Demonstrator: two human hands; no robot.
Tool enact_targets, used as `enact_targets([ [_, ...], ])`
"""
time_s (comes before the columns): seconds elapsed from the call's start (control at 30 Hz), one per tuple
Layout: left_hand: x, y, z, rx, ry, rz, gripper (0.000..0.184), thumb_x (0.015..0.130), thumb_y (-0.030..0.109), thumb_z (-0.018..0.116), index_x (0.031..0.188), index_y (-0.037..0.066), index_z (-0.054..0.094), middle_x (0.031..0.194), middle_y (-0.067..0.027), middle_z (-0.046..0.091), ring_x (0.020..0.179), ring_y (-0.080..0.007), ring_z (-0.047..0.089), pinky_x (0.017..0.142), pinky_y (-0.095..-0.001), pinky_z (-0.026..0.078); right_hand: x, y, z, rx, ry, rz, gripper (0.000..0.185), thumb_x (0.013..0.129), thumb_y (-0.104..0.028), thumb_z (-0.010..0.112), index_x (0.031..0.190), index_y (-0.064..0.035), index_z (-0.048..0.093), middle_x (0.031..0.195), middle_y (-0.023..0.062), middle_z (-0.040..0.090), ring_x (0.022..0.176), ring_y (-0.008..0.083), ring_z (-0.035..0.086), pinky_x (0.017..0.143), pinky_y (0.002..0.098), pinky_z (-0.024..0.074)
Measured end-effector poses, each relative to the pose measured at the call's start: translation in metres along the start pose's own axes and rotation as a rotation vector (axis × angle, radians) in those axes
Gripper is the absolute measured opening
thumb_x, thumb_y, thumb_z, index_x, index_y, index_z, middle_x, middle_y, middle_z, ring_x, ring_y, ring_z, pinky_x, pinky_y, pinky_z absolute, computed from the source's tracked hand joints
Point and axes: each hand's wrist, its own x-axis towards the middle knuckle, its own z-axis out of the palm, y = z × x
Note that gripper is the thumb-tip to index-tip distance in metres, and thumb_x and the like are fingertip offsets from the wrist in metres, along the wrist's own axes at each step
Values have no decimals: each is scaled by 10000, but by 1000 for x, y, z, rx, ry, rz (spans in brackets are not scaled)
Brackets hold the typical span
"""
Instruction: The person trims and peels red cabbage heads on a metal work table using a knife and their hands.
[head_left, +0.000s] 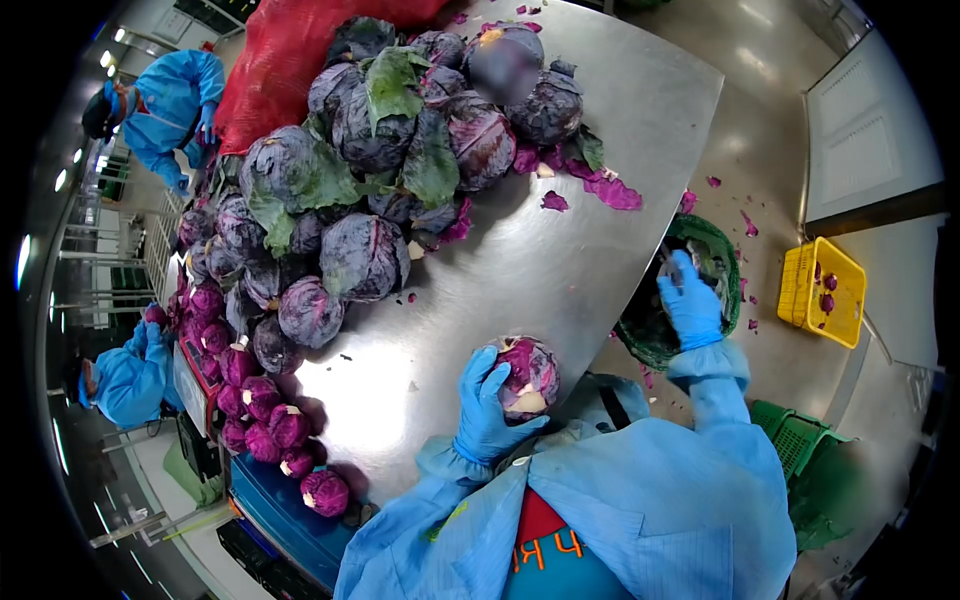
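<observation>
Low over the metal table [600, 130], my left hand [487, 412] in a blue glove is wrapped round the side of a red cabbage [537, 370]. Purple leaf and a pale cut patch show on this cabbage. Off the table's right edge, my right hand [692, 300], also gloved in blue, is closed above a round green mesh basket [733, 262]. A thin dark thing shows at its fingertips, too unclear to name. Dark leaf scraps [708, 255] lie in that basket. Unpeeled red cabbages [365, 257] with loose green leaves are piled on the table.
Smaller peeled purple cabbages [288, 427] sit at the table's left edge, near a blue bin [285, 520]. A red mesh sack [280, 60] lies at the back. On the floor stands a yellow crate [845, 300]. Two people in blue, one a coworker [180, 100], work at left.
</observation>
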Motion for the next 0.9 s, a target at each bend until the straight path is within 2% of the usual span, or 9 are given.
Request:
enact_targets([
  [0.07,4,2,0,73,-78,50,979,552,338,928,1344,77,414,1371,-208,396,1293,-411,391,1088,-481,339,-12,-35,9,588,-388,-81,514,846,-300,709,1304,-116,568,1081,121,675,820,196,649,781,330,529],
  [0.13,3,-1,6,78,-40,138,930,558,350,922,1305,89,433,1330,-185,425,1260,-391,424,1078,-488,351,-21,-79,26,626,-683,-362,534,835,-346,721,1299,-119,583,1051,135,622,922,230,633,822,349,523],
  [0.27,-14,-15,11,75,23,225,859,551,362,918,1240,122,464,1277,-152,450,1222,-356,457,1059,-515,362,-11,-147,25,351,-1054,-840,609,826,-495,672,1328,-169,564,1091,167,574,978,328,607,854,405,503],
  [0.4,-10,-16,8,82,-22,198,885,542,366,909,1271,137,461,1290,-149,447,1230,-371,452,1060,-543,344,3,-167,26,207,-1167,-938,500,840,-447,634,1271,-196,600,1064,129,601,949,322,614,801,434,501],
  [0.53,6,0,-7,185,-121,166,931,548,348,893,1342,143,453,1401,-168,413,1311,-401,395,1075,-572,309,-7,-172,39,-21,-831,-979,261,861,-343,600,1055,-174,646,925,106,639,859,311,644,727,418,517],
  [0.67,13,-14,-17,86,-267,186,947,561,313,883,1384,151,444,1490,-179,359,1375,-425,324,1087,-571,295,8,-136,79,139,-603,-653,207,871,-291,576,1000,-143,642,922,119,650,864,327,644,739,412,521],
  [0.77,8,-20,-18,6,-141,167,945,520,333,911,1335,150,471,1422,-178,399,1306,-437,385,1054,-534,345,15,-61,89,55,-215,-456,239,867,-266,553,1049,-143,649,968,143,649,877,346,643,758,434,518],
  [0.87,4,-15,-13,64,-8,-27,989,481,356,942,1296,82,453,1356,-212,402,1251,-417,415,1030,-508,374,24,4,42,-128,-273,-111,411,862,-241,572,1263,-158,587,1034,160,638,897,359,638,780,446,515],
  [0.9,14,-6,-13,120,11,-131,1038,508,398,929,1309,12,394,1324,-238,390,1213,-406,426,1018,-498,384,18,-2,17,-134,-134,23,445,880,-273,572,1314,-175,549,1037,166,647,897,367,639,774,454,516],
])
